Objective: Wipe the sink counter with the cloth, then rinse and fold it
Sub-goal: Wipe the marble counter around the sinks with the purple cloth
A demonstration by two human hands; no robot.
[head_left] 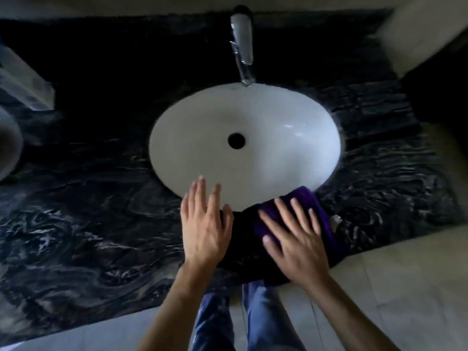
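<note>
My right hand (pixel 296 239) fingers spread flat press the purple cloth (pixel 301 198) onto the bench (pixel 101 224) to wipe by the sink (pixel 243 138), left hand (pixel 205 224) flat, steadying.

The right hand (pixel 293 239) covered the middle of the purple cloth (pixel 307 198), and its near part melted into the dark counter (pixel 76 236). At the left edge, a pale round object (pixel 8 143) (cut off, blurred) could not be identified.
</note>
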